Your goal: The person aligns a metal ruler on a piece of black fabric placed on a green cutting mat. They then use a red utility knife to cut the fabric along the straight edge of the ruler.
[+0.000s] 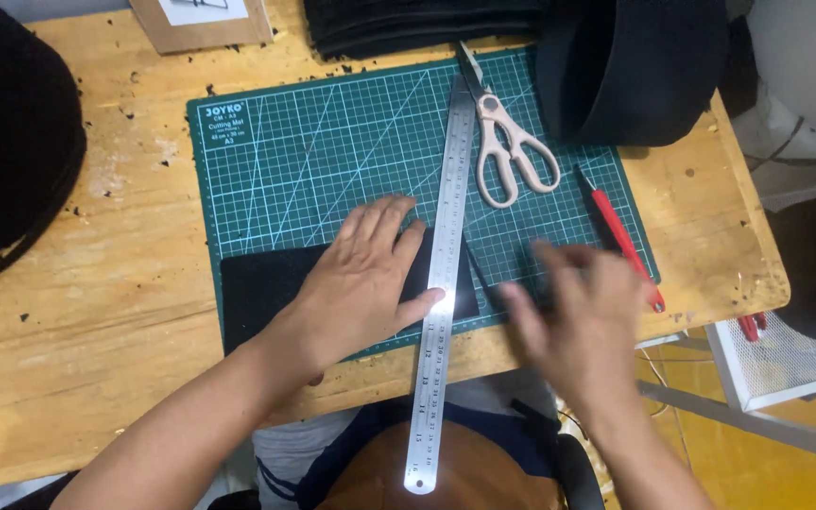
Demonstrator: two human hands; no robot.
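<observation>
A worn wooden table (96, 283), flecked with small black scraps, carries a green gridded cutting mat (332, 142). On the mat lie a pair of pale-handled scissors (507, 151) and, near its right edge, a red-handled craft knife (625, 241). A stack of black material (417, 24) sits along the far edge, a large black roll (644, 66) at the upper right, and another dark bulk (6, 142) at the left. A brown cardboard piece (200, 24) lies at the top. To the right of the table a white wire-mesh tray (786, 364) stands lower down.

The cardboard, the stack and both dark bulks are cut off by the frame. The right hand (583, 321) is blurred, so whether it holds anything and how its fingers stand cannot be told; it hovers over the mat's lower right corner, just right of the ruler.

The left hand (365, 279) lies flat with fingers spread, palm pressing a black rectangular sheet (266, 288) onto the mat's lower left part. Its thumb tip touches a long steel ruler (441, 283), which runs steeply across the sheet's right end, from beside the scissors down past the table's near edge.
</observation>
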